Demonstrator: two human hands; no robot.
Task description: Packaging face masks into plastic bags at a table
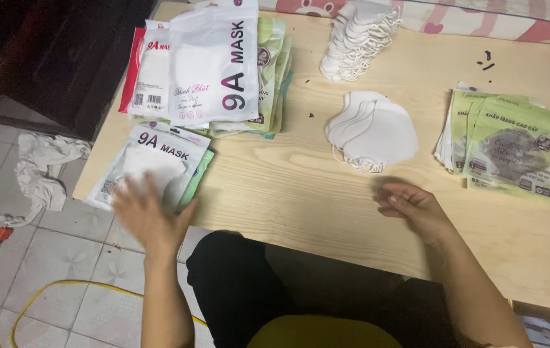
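Two bare hands are working over a pale wooden table (326, 193), the largest thing in sight, which is filling most of the view above a tiled floor (62, 258). At the table's far left a tall stack of white and green mask packets (214, 64) is leaning, and at the right edge a fanned pile of green packets (510, 145) is lying flat. Toward the far middle a heap of loose white masks (359, 38) is sitting, and nearer the person a smaller fan of white masks (373, 132) is resting with its ear loops trailing. On the floor at the left a crumpled white cloth (43, 171) is lying beside a yellow cable (49, 290).

At the near left corner a white mask packet (152, 164) is lying on top of a green one, overhanging the table edge slightly. The left hand (149, 216) is hovering blurred over its near end with fingers spread wide and flat, gripping nothing; whether it is touching the packet I cannot tell. The right hand (413, 206) is resting on the bare wood just below the small fan of masks, fingers loosely curled inward and holding nothing.
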